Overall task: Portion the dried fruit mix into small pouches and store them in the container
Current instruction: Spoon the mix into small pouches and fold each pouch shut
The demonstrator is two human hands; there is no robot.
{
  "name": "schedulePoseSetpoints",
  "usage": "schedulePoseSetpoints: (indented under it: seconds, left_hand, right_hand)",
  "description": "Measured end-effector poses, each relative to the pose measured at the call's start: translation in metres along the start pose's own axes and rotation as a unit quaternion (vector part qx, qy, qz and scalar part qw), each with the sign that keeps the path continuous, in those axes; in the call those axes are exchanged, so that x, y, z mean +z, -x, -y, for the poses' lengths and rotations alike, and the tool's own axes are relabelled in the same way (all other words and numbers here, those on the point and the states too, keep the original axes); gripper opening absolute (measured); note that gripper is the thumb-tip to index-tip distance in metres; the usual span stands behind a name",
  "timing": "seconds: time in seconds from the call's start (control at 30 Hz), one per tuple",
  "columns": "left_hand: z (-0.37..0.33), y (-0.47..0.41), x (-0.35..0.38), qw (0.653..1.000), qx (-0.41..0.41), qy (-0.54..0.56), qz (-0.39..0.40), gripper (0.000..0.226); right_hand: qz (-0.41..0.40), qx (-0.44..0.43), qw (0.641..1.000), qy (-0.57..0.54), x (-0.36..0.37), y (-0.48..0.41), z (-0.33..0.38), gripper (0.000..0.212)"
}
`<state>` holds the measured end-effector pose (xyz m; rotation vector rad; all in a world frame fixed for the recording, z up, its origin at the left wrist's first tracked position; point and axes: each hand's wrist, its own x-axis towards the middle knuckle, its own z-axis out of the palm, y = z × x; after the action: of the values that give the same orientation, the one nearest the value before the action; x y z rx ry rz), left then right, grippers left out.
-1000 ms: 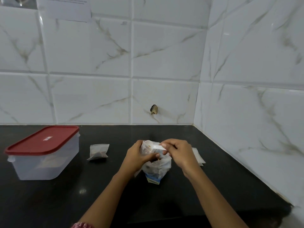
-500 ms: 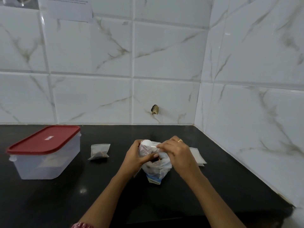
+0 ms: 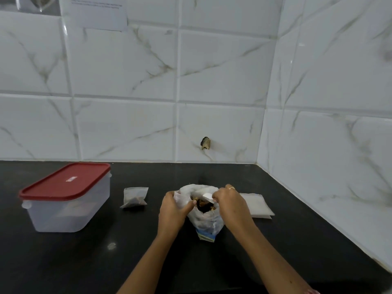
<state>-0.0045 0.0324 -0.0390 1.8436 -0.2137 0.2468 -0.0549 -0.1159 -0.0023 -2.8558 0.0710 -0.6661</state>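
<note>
Containers: one container [image 3: 67,211] is standing on the tabletop [image 3: 84,262], wearing one red lid [image 3: 63,181].
Filled pouches: one filled pouch [image 3: 135,197] is lying there.
Empty pouches: one stack of empty pouches [image 3: 257,203] is lying flat; how many are making it up cannot be told.
Bags: one bag of dried fruit mix [image 3: 209,221] is standing open.
Grips: two are showing, the left grip [image 3: 172,211] and the right grip [image 3: 231,203].
White pieces: one white piece [image 3: 207,196] is showing at the right grip's fingertips.
Rings: one ring [image 3: 231,188] is sitting on the right grip.
Wall items: one paper sheet [image 3: 95,11] is hanging and one hole [image 3: 205,143] is showing.
</note>
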Motion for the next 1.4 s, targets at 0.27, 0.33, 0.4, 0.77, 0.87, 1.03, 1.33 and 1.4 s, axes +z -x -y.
schedulePoseSetpoints:
  seconds: [0.27,0.33,0.4,0.77,0.87,1.03,1.33,1.4]
  left_hand:
    - [0.005,-0.002,0.000,0.999,-0.025,0.021,0.038,0.045]
    - [0.007,-0.002,0.001,0.998,-0.021,0.022,0.047,0.044]
    - [0.009,-0.003,0.002,0.998,-0.021,0.029,0.051,0.041]
    - [0.008,-0.003,0.002,0.997,-0.014,0.025,0.065,0.048]
    - [0.003,-0.007,-0.003,0.998,-0.003,-0.033,0.059,0.057]
    - [-0.004,-0.014,-0.006,0.990,0.042,-0.111,0.070,0.065]
    - [-0.031,-0.016,0.003,0.973,0.078,-0.184,0.118,0.067]
    - [-0.036,-0.015,0.006,0.978,0.068,-0.159,0.118,0.062]
  right_hand:
    - [0.099,0.118,0.986,-0.069,0.005,-0.017,0.001,0.026]
    - [0.035,0.129,0.978,-0.160,0.007,-0.014,-0.003,0.022]
    - [0.026,0.138,0.967,-0.213,0.007,-0.012,-0.005,0.020]
    - [0.084,0.295,0.856,-0.416,0.005,-0.016,-0.010,0.015]
    - [0.097,0.337,0.833,-0.427,-0.003,-0.018,-0.011,0.020]
    - [0.083,0.367,0.791,-0.483,-0.012,-0.013,-0.020,0.016]
    - [0.022,0.314,0.780,-0.540,-0.046,-0.005,-0.025,0.015]
    - [0.017,0.287,0.784,-0.550,-0.054,-0.005,-0.021,0.015]
